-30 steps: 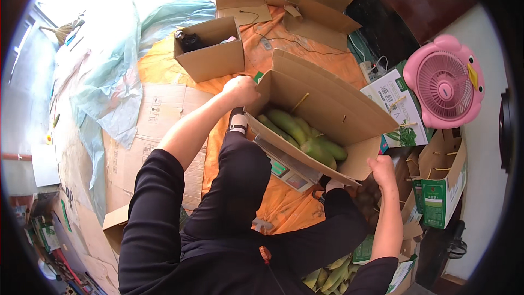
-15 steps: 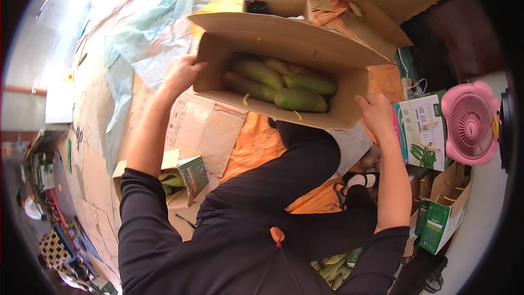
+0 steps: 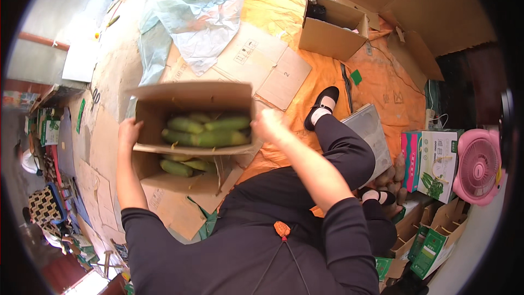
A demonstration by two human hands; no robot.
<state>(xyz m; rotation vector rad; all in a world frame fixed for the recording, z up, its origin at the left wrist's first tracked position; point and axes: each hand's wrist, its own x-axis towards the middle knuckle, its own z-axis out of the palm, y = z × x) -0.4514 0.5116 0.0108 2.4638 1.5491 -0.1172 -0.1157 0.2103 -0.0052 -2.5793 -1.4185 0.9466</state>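
I hold an open brown cardboard box [image 3: 188,95] with both hands, off the floor in front of me. Several green mangoes [image 3: 204,130] lie inside it. My left hand [image 3: 130,131] grips the box's left side. My right hand [image 3: 268,125], blurred, grips its right side. Below the held box lies another open carton with a green mango [image 3: 176,167] in it.
Flattened cardboard sheets [image 3: 256,63] and clear plastic sheeting [image 3: 202,16] cover the floor ahead. An empty open carton [image 3: 332,35] stands on an orange cloth [image 3: 382,84]. A pink fan [image 3: 479,166] and green-and-white printed cartons [image 3: 434,164] stand at the right.
I have swung the box of mangoes from the right and front over to my left. Both hands stayed on its sides. My view turned left with it.
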